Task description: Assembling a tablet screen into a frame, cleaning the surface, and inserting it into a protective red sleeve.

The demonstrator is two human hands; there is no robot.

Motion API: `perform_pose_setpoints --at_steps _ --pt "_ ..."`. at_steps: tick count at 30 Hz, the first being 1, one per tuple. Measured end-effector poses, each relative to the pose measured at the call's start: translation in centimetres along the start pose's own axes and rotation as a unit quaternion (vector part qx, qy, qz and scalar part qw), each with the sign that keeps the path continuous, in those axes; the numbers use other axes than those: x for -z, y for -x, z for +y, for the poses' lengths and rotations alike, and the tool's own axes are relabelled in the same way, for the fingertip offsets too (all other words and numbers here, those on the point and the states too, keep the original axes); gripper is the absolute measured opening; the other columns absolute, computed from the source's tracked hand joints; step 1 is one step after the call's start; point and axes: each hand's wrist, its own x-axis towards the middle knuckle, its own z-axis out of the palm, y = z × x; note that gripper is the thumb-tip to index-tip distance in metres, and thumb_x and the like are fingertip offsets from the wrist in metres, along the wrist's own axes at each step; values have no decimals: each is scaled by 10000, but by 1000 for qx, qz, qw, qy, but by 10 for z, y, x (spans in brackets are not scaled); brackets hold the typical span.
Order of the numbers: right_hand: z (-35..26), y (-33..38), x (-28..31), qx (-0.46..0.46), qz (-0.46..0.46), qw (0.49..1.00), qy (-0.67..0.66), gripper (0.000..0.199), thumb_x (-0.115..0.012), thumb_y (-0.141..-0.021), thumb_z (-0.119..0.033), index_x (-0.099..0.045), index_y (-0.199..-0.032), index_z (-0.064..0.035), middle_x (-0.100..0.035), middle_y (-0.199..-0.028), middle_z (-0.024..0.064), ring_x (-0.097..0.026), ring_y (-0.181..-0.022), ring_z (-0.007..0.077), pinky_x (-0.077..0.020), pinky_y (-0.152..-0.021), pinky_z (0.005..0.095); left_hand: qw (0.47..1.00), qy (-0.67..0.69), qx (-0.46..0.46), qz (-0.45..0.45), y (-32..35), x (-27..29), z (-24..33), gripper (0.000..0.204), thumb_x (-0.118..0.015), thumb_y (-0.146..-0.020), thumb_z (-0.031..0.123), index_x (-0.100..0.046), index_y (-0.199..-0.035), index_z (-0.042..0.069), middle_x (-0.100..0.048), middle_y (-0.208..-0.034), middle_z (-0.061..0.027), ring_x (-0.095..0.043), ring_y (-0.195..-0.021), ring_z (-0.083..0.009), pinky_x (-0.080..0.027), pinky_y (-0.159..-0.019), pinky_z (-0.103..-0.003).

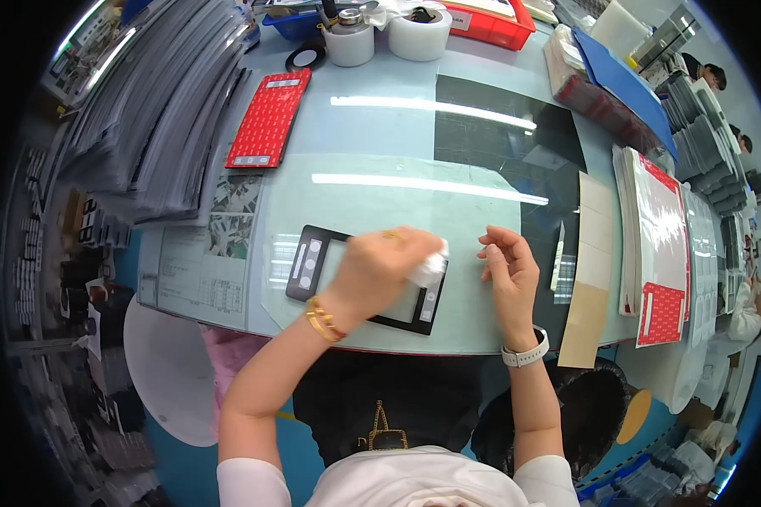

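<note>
My left hand (379,272) is closed round a crumpled white wipe (432,265). It hovers over or rests on a flat black-framed panel (414,324) with a clear middle, which lies tilted on the table near its front edge. Whether the wipe touches the panel is hard to tell. The hand hides much of the panel's middle. My right hand (511,275) is to the right of the panel, its fingers loosely bent and apart, with nothing in them. A slim craft knife (558,258) with a pale handle lies just right of that hand.
Tall stacks of grey sheets (144,110) stand at the left. A red-covered panel (269,118) lies behind them on the right. Tape rolls (349,42) and a red tray (500,32) line the back. A tan strip (587,279) and stacked packs (655,228) are at the right.
</note>
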Motion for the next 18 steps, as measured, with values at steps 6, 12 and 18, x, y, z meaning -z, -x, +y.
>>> perform_pose_setpoints --at_steps 6,12,18 --pt "-1 1 6 61 44 997 -15 188 -582 -1053 -77 -655 -1211 -5 -721 -1075 65 -620 -882 81 -460 -709 216 981 -94 119 124 58 94 24 297 -736 -783 -24 -751 -1064 74 -782 -1033 -109 -760 -920 -325 -608 -794 -403" --pt "2 1 9 55 57 993 -88 150 -588 -1041 -66 -669 -1155 -14 -719 -1023 55 -584 -821 72 -449 -711 216 993 -47 94 61 108 93 61 299 -758 -754 -21 -746 -1039 69 -786 -1042 -86 -765 -967 -293 -607 -852 -380" --pt "3 3 12 30 38 993 -107 137 -593 -1030 -58 -673 -1131 -12 -715 -1006 54 -579 -807 72 -450 -715 216 995 -27 86 41 122 82 76 241 -771 -746 -27 -726 -968 53 -786 -987 -103 -762 -931 -303 -605 -818 -373"
